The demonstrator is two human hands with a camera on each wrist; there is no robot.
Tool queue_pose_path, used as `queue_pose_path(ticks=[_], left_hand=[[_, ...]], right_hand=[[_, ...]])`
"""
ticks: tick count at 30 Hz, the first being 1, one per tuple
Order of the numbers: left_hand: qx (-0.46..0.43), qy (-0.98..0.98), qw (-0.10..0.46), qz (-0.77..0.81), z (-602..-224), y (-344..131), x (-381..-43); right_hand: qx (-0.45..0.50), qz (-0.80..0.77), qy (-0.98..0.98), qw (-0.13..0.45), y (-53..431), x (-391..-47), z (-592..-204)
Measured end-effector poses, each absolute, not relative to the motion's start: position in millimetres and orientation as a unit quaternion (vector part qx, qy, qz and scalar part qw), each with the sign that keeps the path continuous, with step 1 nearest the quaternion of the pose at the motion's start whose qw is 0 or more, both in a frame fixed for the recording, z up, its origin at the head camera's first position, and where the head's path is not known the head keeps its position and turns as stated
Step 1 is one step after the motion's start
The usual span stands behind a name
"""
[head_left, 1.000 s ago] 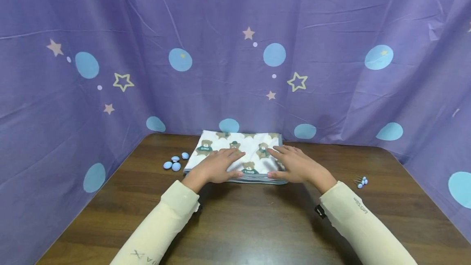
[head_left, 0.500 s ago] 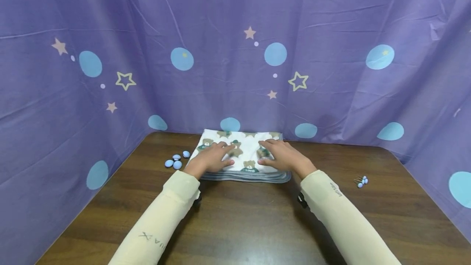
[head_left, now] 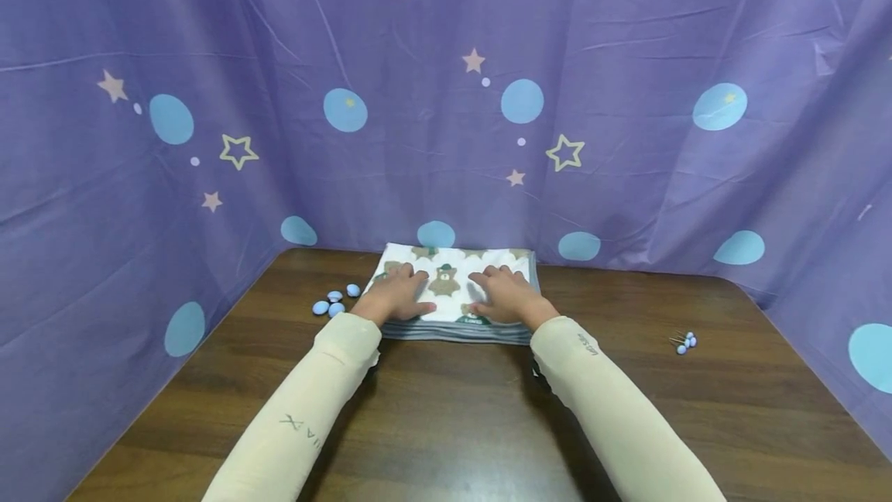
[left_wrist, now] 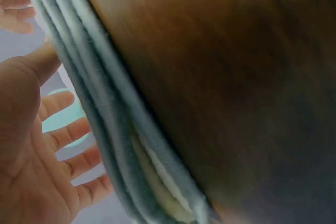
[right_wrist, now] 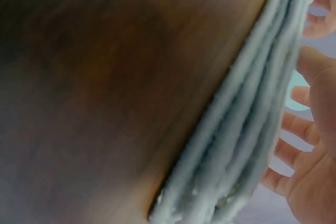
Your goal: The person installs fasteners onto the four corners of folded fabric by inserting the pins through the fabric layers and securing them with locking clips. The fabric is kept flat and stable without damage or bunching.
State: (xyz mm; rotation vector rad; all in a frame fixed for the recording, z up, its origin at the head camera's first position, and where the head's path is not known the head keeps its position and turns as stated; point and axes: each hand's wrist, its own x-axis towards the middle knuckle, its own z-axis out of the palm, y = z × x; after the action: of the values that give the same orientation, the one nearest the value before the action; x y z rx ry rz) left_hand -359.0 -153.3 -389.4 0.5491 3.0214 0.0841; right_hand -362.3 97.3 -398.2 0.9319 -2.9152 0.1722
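Note:
A folded white blanket [head_left: 453,308] with brown bears and grey-blue edging lies near the back of the table. My left hand [head_left: 399,294] is on its left part, fingers spread and pointing away from me. On its right part my right hand [head_left: 507,297] lies in the same way, thumb toward the middle. Both wrist views show the stacked grey edge layers [left_wrist: 100,87] close by. In the left wrist view the left fingers [left_wrist: 68,135] are spread apart at the top layer. The right fingers [right_wrist: 299,124] reach over the top edge in the right wrist view.
Several light-blue rounded pieces [head_left: 336,296] lie left of the blanket. A small cluster of blue-headed pins [head_left: 685,343] sits on the right of the brown wooden table [head_left: 446,409]. A purple curtain [head_left: 432,99] with stars and dots hangs behind and along the sides.
My right hand has moved left from the blanket's right edge onto its top. My left hand has shifted slightly left. Both hands have come down closer to the cloth.

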Motion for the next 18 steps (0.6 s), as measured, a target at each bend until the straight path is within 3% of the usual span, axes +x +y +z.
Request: queue_pose_path(ticks=[7, 18], left_hand=[[0.158, 0.985, 0.059, 0.025, -391.4, -152.1, -360.3], [0.156, 0.985, 0.055, 0.04, -391.4, -148.5, -358.8]], right_hand=[[0.272, 0.054, -0.961, -0.01, 95.7, -364.8, -406.1], [0.267, 0.051, -0.962, -0.022, 96.5, -364.8, -402.8]])
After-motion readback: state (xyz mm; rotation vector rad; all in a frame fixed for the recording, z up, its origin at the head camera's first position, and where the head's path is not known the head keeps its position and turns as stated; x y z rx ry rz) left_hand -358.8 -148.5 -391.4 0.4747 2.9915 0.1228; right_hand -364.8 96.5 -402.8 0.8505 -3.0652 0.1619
